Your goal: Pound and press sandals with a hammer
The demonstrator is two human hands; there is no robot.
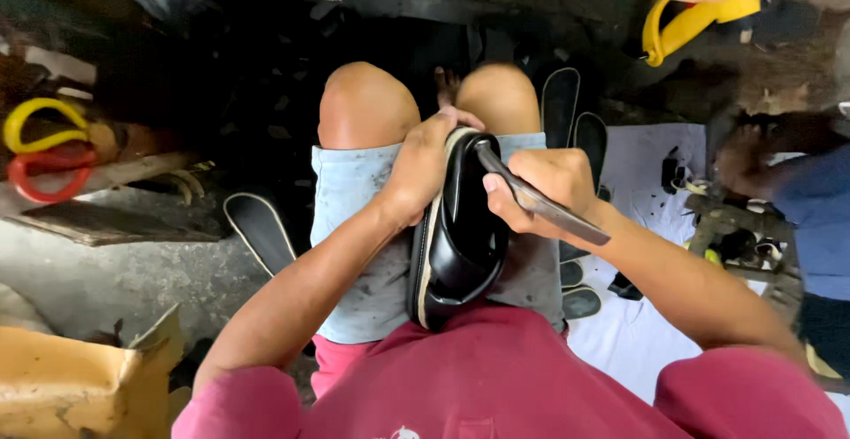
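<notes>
A glossy black shoe with a pale sole edge rests on my lap, toe end against my belly. My left hand grips its far end and left side, fingers curled over the sole. My right hand is closed around a long flat metal blade, whose tip touches the top rim of the shoe near my left fingers. My bare knees show above the shoe.
Dark shoe soles lie on the floor: one at left, several at right on a white sheet. Yellow and red scissor handles sit far left, a cardboard box lower left. Another person's hand works at the right.
</notes>
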